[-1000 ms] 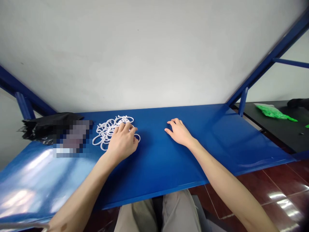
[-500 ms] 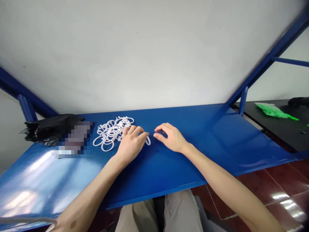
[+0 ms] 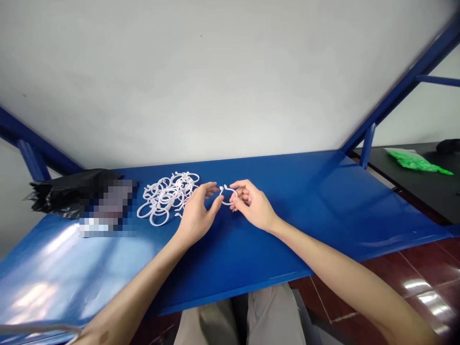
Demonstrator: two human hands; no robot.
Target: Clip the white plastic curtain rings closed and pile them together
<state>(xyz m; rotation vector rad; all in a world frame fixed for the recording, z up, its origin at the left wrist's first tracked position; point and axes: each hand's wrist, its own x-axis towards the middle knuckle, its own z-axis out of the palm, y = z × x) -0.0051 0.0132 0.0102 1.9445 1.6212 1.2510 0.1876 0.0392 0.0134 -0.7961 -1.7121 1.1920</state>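
A white plastic snap ring, like a shower curtain ring, is between my hands with a gap at its top left and knobbed ends. My right hand pinches its right side between thumb and fingers. My left hand is at its left, thumb and fingers apart, the thumb tip close to the ring's left end; whether it touches I cannot tell. Left of my left hand lies a loose pile of similar white rings, partly hidden behind that hand.
The blue table stands against a pale wall. A crumpled black plastic bag and a blurred-out flat object lie at the left. On a black table at the right is a bright green bag.
The ring has passed from my left hand to my right hand. My left fingers have spread apart, and my right fingers have closed on the ring.
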